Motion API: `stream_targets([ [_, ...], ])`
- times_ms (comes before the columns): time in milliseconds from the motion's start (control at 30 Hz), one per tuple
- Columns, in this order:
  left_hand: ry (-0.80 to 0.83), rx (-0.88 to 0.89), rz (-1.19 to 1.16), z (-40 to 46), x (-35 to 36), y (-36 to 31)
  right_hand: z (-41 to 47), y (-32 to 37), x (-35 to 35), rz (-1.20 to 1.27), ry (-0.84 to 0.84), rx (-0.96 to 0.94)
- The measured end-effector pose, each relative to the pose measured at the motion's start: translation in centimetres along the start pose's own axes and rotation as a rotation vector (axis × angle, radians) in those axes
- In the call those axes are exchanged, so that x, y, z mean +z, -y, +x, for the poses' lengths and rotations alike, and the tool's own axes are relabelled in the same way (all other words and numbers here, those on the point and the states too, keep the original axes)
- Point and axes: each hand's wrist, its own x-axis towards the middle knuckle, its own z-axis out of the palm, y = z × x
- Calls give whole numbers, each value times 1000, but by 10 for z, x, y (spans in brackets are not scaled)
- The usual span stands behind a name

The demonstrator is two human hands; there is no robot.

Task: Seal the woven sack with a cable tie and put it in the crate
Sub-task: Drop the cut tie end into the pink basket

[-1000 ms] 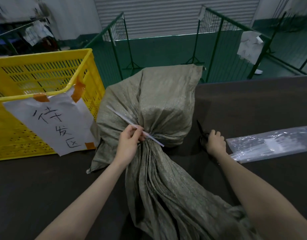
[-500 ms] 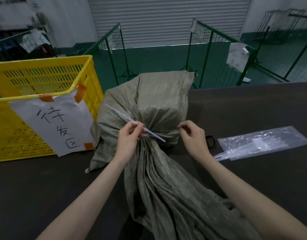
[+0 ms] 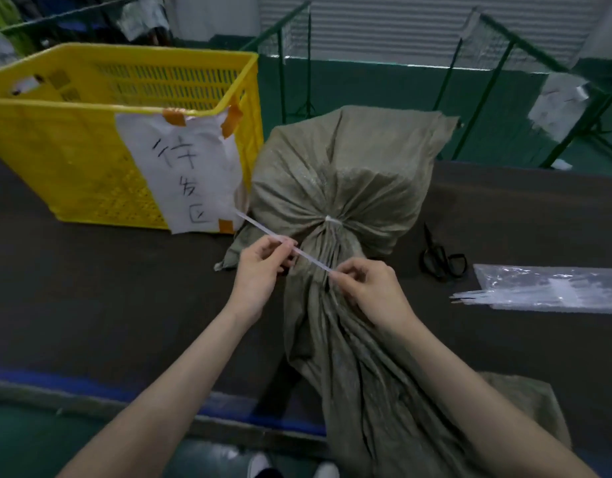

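light: dim, even | shadows: soft | focus: slightly soft | edges: wide-angle bending

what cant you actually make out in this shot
- Inside of the yellow crate, head view: its front wall and the taped paper sign hide it.
- Contents of the woven sack: the cloth covers them.
- Plastic bag of ties: cut off by the right edge.
- Left hand and right hand pinch a white strip; too thin to tell what it is.
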Motion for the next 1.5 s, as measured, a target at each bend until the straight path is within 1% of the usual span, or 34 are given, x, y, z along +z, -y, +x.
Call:
stream_targets([
  [167,-145,-107,-41,-40,-42,23,-16,-2,42,23,177,6],
  [233,-215,-176,-86,-65,-73,35,-29,2,68,46,263,38],
  [267,-224,-201,-117,-72,-78,39,-34,3,70,81,278,57],
  [433,-486,-374,-322,-149,-152,85,-78,18,140,205,549,181],
  [600,-643,-514,-396,-220,-226,130,-126,25,231,204,751,312],
  [733,-696,-667,-354,-271,-290,170,-168,16,311,80,872,398],
  [867,-637,-871,-217,-319,-339,212,-202,-8,380,29,917,491],
  [967,-640,-949,-102,-357,-378,243,-227,-25,435,-71,970,533],
  [1067,-639,-961,-14,-373,-392,262,-234,-46,458,-152,927,577],
  [1167,-679,-1014,-6,-390,-419,303,-242,-80,511,-234,902,609],
  [1367,-724,-1032,-49,-399,-440,373,-239,-155,591,-423,903,606],
  [1500,-760,-1026,-91,-391,-452,418,-234,-195,630,-535,932,554],
])
